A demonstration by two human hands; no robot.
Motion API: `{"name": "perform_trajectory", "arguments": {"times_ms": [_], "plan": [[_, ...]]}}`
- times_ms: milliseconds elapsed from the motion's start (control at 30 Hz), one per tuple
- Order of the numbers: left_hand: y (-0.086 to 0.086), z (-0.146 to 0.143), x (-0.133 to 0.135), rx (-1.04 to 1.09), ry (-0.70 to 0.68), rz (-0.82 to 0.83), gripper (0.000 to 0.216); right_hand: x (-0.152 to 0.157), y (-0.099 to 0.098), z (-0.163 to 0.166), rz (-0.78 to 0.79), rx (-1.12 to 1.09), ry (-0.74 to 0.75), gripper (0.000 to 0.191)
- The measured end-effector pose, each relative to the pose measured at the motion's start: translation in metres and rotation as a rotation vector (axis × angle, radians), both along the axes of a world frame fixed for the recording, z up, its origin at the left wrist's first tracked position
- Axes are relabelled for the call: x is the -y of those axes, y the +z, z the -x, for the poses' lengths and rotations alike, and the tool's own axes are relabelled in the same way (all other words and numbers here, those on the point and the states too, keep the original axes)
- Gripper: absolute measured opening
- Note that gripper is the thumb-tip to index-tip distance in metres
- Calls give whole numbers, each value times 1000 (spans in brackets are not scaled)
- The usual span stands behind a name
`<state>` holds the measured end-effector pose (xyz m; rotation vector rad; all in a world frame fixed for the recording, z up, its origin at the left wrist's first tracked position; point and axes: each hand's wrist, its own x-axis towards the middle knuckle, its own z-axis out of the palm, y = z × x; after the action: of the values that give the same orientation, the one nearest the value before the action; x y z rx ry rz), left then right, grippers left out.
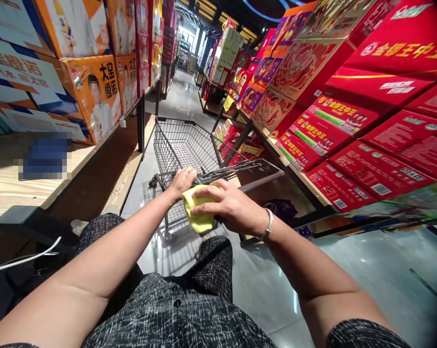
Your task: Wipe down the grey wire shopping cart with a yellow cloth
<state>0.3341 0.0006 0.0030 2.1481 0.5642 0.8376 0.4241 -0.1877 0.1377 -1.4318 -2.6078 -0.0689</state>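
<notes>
A metal wire shopping cart (189,140) stands in the aisle in front of my knees, its basket pointing away from me. My left hand (184,181) is wrapped round the left part of the cart's handle. In my right hand (227,205) is a folded yellow cloth (200,217), held between the thumb and fingers close beside the left hand. The cloth covers part of the handle; whether it presses on the bar I cannot tell. The handle's right end (263,179) sticks out bare beyond my right hand. No goods show in the basket.
Stacked red gift boxes (348,116) fill the shelves close on the right. Orange drink cartons (91,92) stand on a wooden shelf (77,159) at left. A white cable (26,259) hangs at lower left. The tiled aisle (184,92) runs on ahead between displays.
</notes>
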Motion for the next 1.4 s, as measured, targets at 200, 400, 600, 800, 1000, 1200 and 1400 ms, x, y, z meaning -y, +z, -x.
{"name": "perform_trajectory", "arguments": {"times_ms": [200, 400, 600, 800, 1000, 1200, 1400], "plan": [[8, 18, -8, 0, 0, 3, 29, 31, -13, -24, -182, 24, -117, 37], [13, 29, -11, -41, 55, -44, 28, 58, -41, -135, -302, 79, -700, 43], [34, 38, 4, -47, 218, 6, 23, 56, -71, -148, -392, -15, -1019, 60], [77, 59, 70, -41, 108, -275, 43, 31, -93, -11, -539, -123, -761, 63], [73, 71, 90, -173, 70, -517, 76, 17, -94, 41, -551, -163, -519, 47], [66, 82, 64, -389, 163, -563, 91, 32, -84, -36, -497, -105, -653, 57], [65, 97, 42, -359, 106, -570, 72, 65, -81, -128, -499, 36, -1015, 59]]}}
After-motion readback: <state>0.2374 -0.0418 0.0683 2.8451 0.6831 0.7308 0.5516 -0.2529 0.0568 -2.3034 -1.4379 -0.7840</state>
